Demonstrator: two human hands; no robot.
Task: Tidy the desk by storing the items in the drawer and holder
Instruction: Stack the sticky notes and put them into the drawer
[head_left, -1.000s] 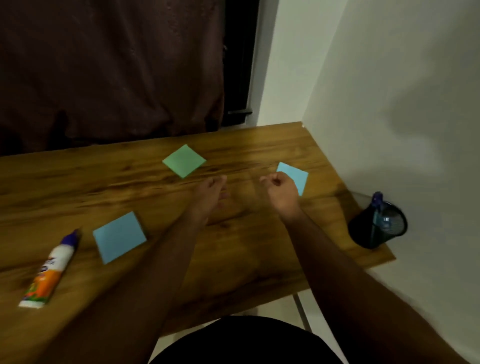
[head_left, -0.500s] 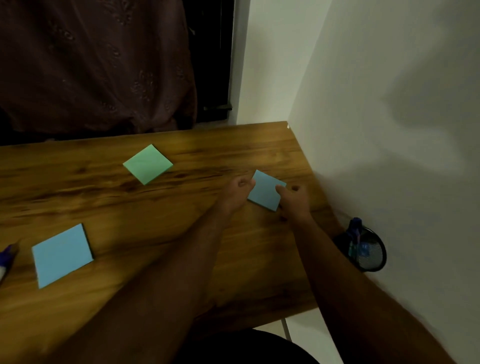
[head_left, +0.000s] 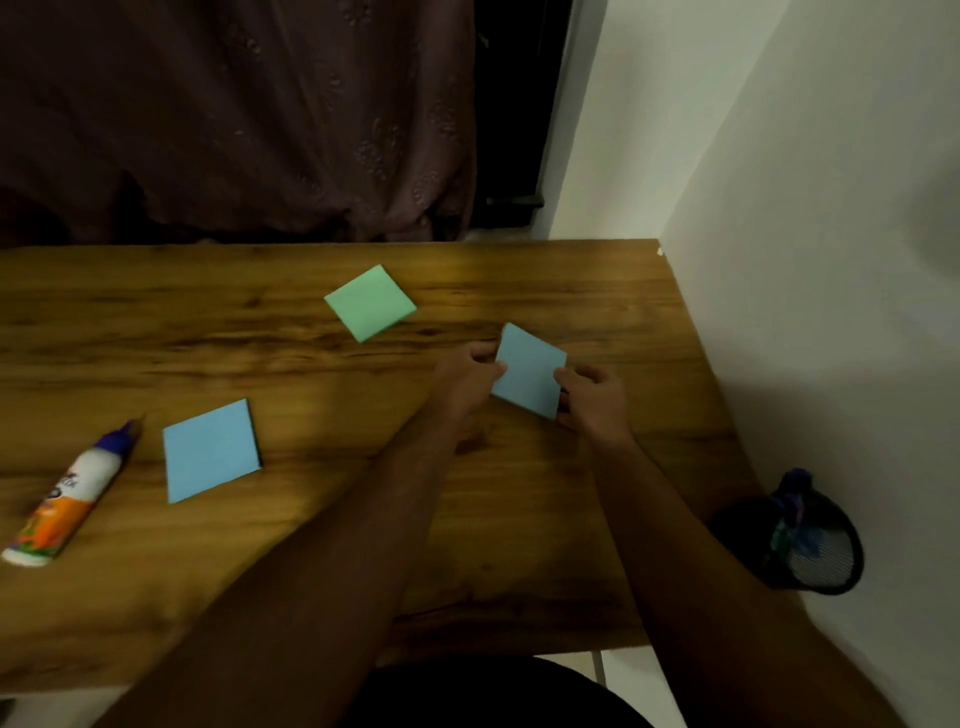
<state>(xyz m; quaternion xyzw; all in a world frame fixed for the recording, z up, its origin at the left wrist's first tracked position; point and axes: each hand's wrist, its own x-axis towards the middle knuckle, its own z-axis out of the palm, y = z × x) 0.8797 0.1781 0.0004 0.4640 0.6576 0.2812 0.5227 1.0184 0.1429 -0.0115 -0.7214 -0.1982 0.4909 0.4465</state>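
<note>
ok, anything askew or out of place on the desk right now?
Nothing damaged or spilled. The glue bottle lies on its side near the left edge, and the green pad and blue pad sit loose at skewed angles. The left hand and right hand pinch a second blue pad.

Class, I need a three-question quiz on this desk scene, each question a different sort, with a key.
1. True or false: both hands, left hand and right hand, hold the small light-blue square note pad.
2. Which lies nearest the white-and-orange glue bottle? A: green square note pad. B: larger light-blue square note pad.
3. Fill in: the black mesh pen holder stands at the wooden desk's ___ end.

Key: 1 true; 2 B; 3 right.
</note>
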